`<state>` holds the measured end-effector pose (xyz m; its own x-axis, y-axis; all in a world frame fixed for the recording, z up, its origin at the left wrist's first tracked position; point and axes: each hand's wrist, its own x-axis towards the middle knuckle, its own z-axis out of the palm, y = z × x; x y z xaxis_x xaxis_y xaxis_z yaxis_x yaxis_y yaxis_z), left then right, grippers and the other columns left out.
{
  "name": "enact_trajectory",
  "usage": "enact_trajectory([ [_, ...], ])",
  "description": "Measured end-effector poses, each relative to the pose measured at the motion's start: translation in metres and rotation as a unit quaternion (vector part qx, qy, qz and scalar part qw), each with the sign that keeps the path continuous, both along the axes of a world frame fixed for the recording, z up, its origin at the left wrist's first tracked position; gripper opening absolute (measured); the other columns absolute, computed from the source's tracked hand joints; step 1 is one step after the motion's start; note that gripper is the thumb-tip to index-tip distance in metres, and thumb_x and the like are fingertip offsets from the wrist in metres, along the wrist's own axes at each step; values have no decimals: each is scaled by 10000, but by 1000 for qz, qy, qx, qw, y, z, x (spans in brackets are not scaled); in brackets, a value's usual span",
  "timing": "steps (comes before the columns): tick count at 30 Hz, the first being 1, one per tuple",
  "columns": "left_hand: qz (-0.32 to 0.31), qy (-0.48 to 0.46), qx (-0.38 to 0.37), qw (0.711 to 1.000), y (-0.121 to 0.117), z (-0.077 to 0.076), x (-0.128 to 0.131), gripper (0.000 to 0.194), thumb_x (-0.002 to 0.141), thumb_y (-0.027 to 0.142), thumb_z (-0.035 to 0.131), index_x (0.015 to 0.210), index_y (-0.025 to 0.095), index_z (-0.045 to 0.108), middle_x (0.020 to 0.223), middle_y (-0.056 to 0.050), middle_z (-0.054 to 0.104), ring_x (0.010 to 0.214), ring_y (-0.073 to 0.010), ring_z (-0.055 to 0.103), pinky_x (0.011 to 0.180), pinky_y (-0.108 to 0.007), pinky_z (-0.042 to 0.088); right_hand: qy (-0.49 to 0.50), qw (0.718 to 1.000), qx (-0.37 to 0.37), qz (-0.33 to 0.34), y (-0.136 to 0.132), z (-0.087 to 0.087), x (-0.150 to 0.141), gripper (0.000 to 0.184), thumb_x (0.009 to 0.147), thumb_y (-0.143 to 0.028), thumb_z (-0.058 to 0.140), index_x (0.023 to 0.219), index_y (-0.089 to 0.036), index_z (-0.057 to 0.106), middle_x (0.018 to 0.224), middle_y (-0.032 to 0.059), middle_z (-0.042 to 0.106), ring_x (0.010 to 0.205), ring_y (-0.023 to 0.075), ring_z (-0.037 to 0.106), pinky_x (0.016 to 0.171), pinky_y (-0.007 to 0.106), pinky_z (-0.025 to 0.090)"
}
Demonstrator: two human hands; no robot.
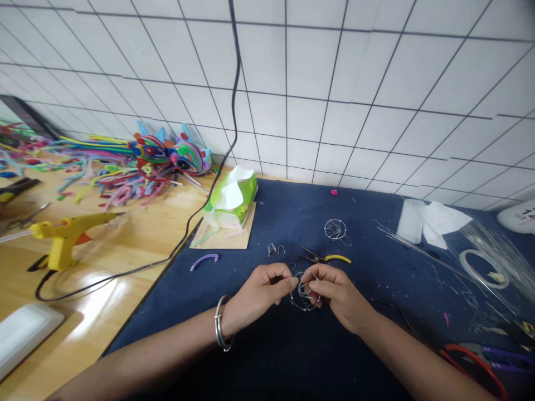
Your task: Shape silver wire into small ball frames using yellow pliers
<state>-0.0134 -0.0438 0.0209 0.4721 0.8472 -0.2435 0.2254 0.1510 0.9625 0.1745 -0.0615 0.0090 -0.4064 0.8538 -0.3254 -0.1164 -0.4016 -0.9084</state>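
My left hand pinches the left side of a round wire hoop between thumb and forefinger. My right hand is closed on the hoop's right side, its thumb and fingers near a smaller loop of wire inside. The hoop is thin, silvery, with small bead-like knots along it. Just beyond the hands lie pliers with a yellow handle. A second wire hoop rests farther back on the dark blue cloth. Several bent wire hooks lie left of the pliers.
Left are a yellow glue gun, a black cable, a purple curved piece, a green tissue pack and colourful pipe cleaners. Right are loose wires, a clear coil and red-handled scissors.
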Motion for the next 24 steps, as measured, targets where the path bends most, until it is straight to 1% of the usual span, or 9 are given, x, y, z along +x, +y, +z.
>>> enact_trajectory([
  [8,-2,0,0,1000,2,-1,0,312,820,373,505,622,133,483,501,52,394,488,-68,329,487,-194,254,2,1000,4,-2,0,-1,0,132,790,-223,508,890,-184,586,697,-12,510,624,92,461,567,233,357],
  [13,-7,-1,3,1000,1,-1,0,312,826,362,501,617,132,476,508,52,400,492,-67,338,499,-197,267,-8,1000,15,-6,0,1,0,139,774,-230,552,905,-191,576,701,-24,491,618,86,453,579,236,365],
  [18,0,-11,5,1000,1,2,-1,310,825,360,505,617,131,481,504,52,398,495,-68,343,504,-199,271,-11,999,41,-34,0,5,1,216,749,-201,577,964,-215,562,818,-7,514,684,98,465,588,228,373],
  [20,3,-17,1,1000,1,3,-1,312,825,355,504,610,132,477,500,51,396,494,-69,339,503,-199,266,-12,998,52,-43,0,6,1,244,749,-213,582,991,-224,556,861,3,523,715,109,476,600,232,379],
  [24,8,-35,-9,999,2,3,-1,315,823,353,510,600,134,470,498,49,398,493,-69,330,508,-203,267,-1,998,54,-45,0,5,0,192,806,-288,520,972,-213,581,850,15,533,704,115,480,621,251,382],
])
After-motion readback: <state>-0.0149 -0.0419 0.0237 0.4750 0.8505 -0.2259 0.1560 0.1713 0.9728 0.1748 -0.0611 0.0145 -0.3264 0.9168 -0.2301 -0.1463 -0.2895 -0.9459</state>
